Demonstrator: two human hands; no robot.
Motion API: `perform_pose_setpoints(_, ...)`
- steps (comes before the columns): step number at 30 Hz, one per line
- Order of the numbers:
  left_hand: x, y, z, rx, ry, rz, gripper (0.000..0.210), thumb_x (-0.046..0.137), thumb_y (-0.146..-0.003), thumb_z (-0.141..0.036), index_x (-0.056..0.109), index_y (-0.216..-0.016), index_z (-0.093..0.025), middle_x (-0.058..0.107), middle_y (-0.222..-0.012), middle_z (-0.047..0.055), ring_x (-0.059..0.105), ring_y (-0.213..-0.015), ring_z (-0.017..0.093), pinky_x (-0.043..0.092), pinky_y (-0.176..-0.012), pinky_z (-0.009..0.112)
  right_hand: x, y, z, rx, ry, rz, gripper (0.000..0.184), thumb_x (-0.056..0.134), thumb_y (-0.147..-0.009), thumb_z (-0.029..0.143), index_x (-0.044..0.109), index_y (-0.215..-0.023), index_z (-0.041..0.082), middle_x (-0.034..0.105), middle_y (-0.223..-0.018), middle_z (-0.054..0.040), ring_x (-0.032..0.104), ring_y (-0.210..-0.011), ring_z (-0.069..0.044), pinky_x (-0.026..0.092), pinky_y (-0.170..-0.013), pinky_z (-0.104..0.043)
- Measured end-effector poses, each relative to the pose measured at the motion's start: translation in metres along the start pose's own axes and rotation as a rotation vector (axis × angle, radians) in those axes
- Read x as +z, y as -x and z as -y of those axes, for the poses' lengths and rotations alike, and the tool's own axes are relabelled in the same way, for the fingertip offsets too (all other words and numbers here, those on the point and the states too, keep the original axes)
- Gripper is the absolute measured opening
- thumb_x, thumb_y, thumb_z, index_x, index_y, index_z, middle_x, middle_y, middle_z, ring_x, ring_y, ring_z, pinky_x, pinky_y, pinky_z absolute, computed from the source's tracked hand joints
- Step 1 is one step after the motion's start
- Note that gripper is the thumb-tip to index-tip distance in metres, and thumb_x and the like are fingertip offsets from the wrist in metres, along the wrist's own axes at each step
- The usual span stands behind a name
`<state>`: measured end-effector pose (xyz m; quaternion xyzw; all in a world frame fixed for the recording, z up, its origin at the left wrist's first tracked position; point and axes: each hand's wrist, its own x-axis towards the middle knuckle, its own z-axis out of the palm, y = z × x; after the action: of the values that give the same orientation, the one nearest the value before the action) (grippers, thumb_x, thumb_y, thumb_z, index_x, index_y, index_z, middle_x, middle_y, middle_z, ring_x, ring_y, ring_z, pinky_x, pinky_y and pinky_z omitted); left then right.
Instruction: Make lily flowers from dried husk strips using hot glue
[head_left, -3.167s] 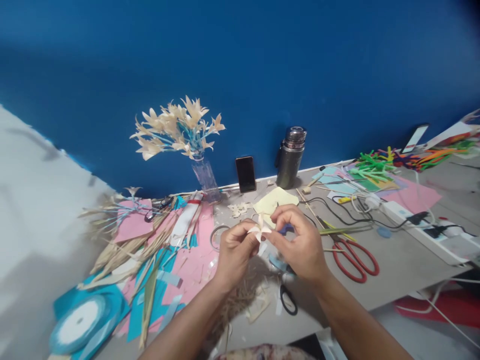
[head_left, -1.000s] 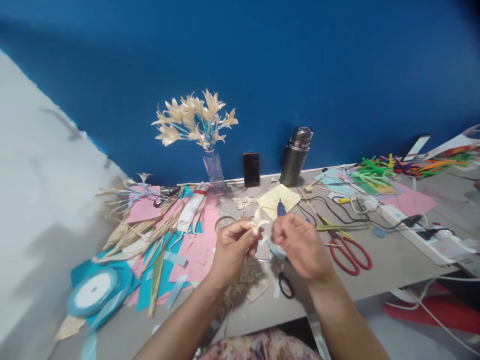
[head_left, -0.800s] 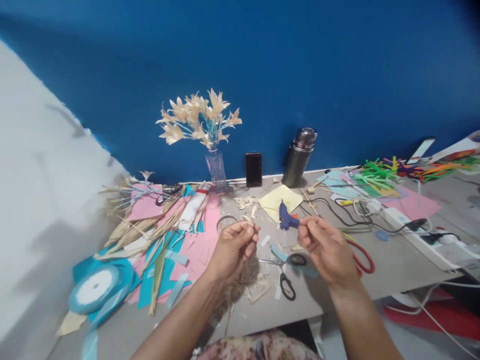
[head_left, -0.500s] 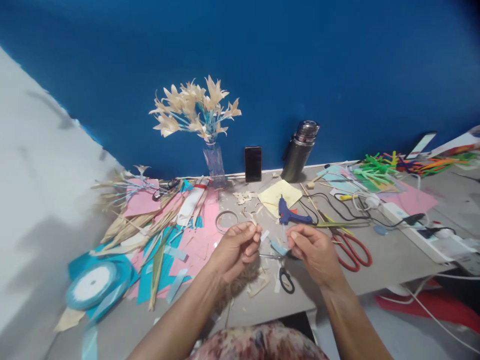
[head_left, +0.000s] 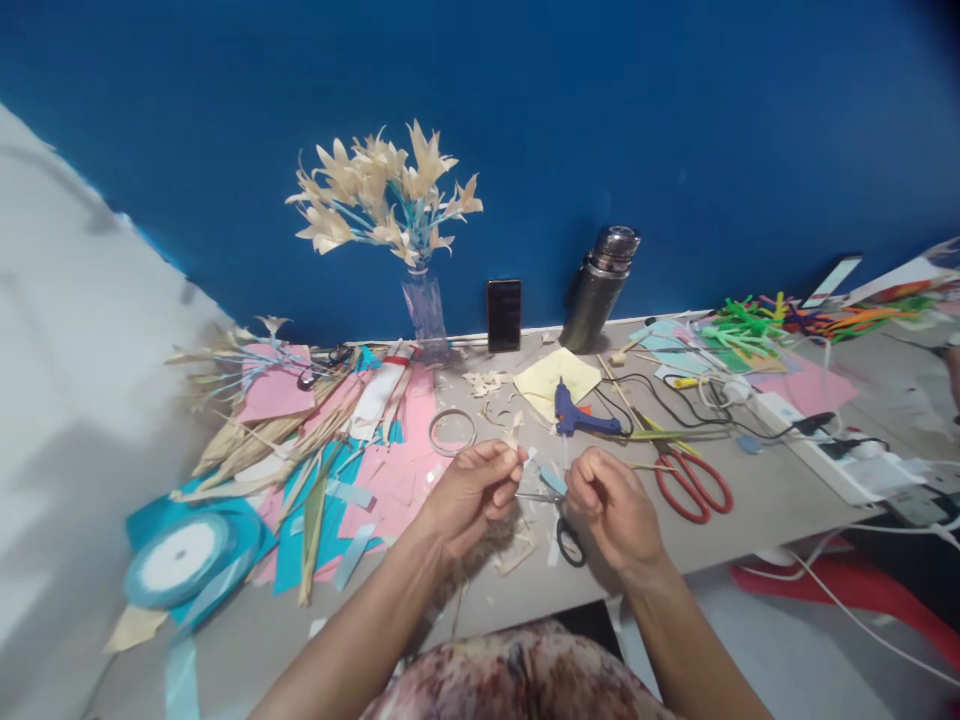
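My left hand [head_left: 480, 492] is closed in a pinch, with a small pale husk flower [head_left: 514, 432] sticking up from the thumb and fingertips. Close by on its right, my right hand [head_left: 613, 508] has its fingers curled together; whatever they hold is hidden. Between the hands, partly covered, lie black-handled scissors [head_left: 570, 545] and a light blue ribbon piece [head_left: 553, 481]. A blue glue gun [head_left: 585, 418] rests on a yellow paper [head_left: 551, 375] just beyond. Red-handled scissors [head_left: 694, 488] are right of my right hand.
A clear vase [head_left: 425, 315] of pale flowers, a phone [head_left: 504, 315] and a thermos flask [head_left: 600, 290] stand along the wall. Ribbon roll [head_left: 180, 555], tape roll [head_left: 452, 431] and dried husks [head_left: 255, 445] lie left. A power strip [head_left: 814, 450] with cables is at right.
My right hand has turned and its fingers have curled in further, nearer my left hand. My left hand keeps its pinch on the husk flower. The view has shifted slightly.
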<state>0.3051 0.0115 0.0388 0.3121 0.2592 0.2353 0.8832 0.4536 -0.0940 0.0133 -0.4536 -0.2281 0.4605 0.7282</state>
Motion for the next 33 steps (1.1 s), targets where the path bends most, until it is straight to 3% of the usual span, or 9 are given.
perform_pose_setpoints(3, 0.002, 0.001, 0.002, 0.073, -0.065, -0.028, 0.033, 0.092, -0.064, -0.031, 0.067, -0.073, -0.012, 0.063, -0.065, -0.001, 0.043, -0.041, 0.001, 0.027, -0.035, 0.012, -0.001, 0.002, -0.005, -0.041, 0.07, -0.044, 0.039, 0.069, -0.089, 0.044, 0.055, -0.063, 0.018, 0.046, -0.052, 0.0044, 0.031, -0.048, -0.007, 0.024, -0.046, -0.022)
perform_pose_setpoints(6, 0.002, 0.004, 0.001, 0.109, -0.139, -0.056, 0.036, 0.092, -0.063, -0.034, 0.064, -0.07, -0.013, 0.065, -0.066, -0.001, 0.044, -0.041, 0.002, 0.027, -0.035, 0.013, -0.005, 0.005, -0.01, -0.059, 0.172, -0.098, 0.025, 0.074, -0.084, 0.043, 0.072, -0.084, 0.018, 0.063, -0.065, -0.0003, 0.036, -0.048, -0.007, 0.025, -0.044, -0.021)
perform_pose_setpoints(12, -0.007, 0.013, -0.011, 0.183, -0.219, -0.139, 0.037, 0.092, -0.061, -0.038, 0.065, -0.071, -0.015, 0.057, -0.058, -0.005, 0.041, -0.038, 0.003, 0.026, -0.034, 0.014, -0.027, 0.008, 0.003, -0.176, 0.377, -0.185, 0.014, 0.077, -0.077, 0.03, 0.077, -0.084, 0.018, 0.072, -0.068, -0.0038, 0.045, -0.048, -0.009, 0.036, -0.046, -0.023)
perform_pose_setpoints(16, -0.015, 0.021, -0.019, 0.251, -0.22, -0.182, 0.037, 0.092, -0.062, -0.034, 0.062, -0.065, -0.013, 0.059, -0.063, -0.003, 0.044, -0.042, 0.002, 0.029, -0.039, 0.013, -0.047, 0.012, 0.023, -0.208, 0.233, -0.258, 0.012, 0.077, -0.073, 0.029, 0.072, -0.071, 0.017, 0.059, -0.05, 0.0012, 0.041, -0.045, -0.008, 0.029, -0.044, -0.02)
perform_pose_setpoints(19, -0.019, 0.025, -0.017, 0.253, -0.23, -0.212, 0.037, 0.092, -0.063, -0.033, 0.061, -0.063, -0.013, 0.058, -0.063, -0.003, 0.043, -0.042, 0.002, 0.03, -0.039, 0.014, -0.054, 0.016, 0.032, -0.18, 0.035, -0.219, 0.025, 0.071, -0.074, 0.027, 0.056, -0.056, 0.019, 0.04, -0.041, 0.0058, 0.034, -0.043, -0.007, 0.025, -0.043, -0.02)
perform_pose_setpoints(23, -0.02, 0.027, -0.006, 0.273, -0.267, -0.236, 0.036, 0.091, -0.062, -0.037, 0.063, -0.068, -0.015, 0.055, -0.057, -0.005, 0.043, -0.041, 0.004, 0.031, -0.038, 0.015, -0.058, 0.023, 0.033, -0.189, -0.049, -0.219, 0.043, 0.072, -0.078, 0.028, 0.042, -0.049, 0.02, 0.032, -0.039, 0.0071, 0.03, -0.041, -0.007, 0.026, -0.041, -0.02)
perform_pose_setpoints(26, -0.018, 0.03, 0.0, 0.383, -0.386, -0.264, 0.029, 0.087, -0.066, -0.036, 0.067, -0.073, -0.015, 0.055, -0.056, -0.004, 0.043, -0.04, 0.005, 0.034, -0.039, 0.017, -0.066, 0.028, 0.03, -0.222, -0.02, -0.311, 0.037, 0.078, -0.078, 0.039, 0.056, -0.057, 0.019, 0.047, -0.045, 0.0041, 0.034, -0.043, -0.007, 0.027, -0.041, -0.02)
perform_pose_setpoints(29, -0.016, 0.038, 0.002, 0.518, -0.535, -0.245, 0.02, 0.081, -0.073, -0.032, 0.07, -0.073, -0.016, 0.058, -0.064, -0.002, 0.044, -0.043, 0.006, 0.036, -0.04, 0.019, -0.08, 0.035, 0.034, -0.27, 0.08, -0.428, 0.035, 0.089, -0.064, 0.041, 0.074, -0.085, 0.017, 0.068, -0.069, -0.0039, 0.041, -0.047, -0.006, 0.029, -0.043, -0.021)
perform_pose_setpoints(33, -0.014, 0.053, 0.002, 0.707, -0.66, -0.197, 0.007, 0.076, -0.077, -0.024, 0.073, -0.074, -0.018, 0.06, -0.072, 0.001, 0.052, -0.057, 0.01, 0.041, -0.05, 0.021, -0.11, 0.054, 0.062, -0.444, 0.198, -0.63, 0.042, 0.094, -0.052, 0.039, 0.074, -0.082, 0.017, 0.067, -0.067, -0.0053, 0.039, -0.046, -0.007, 0.031, -0.046, -0.028)
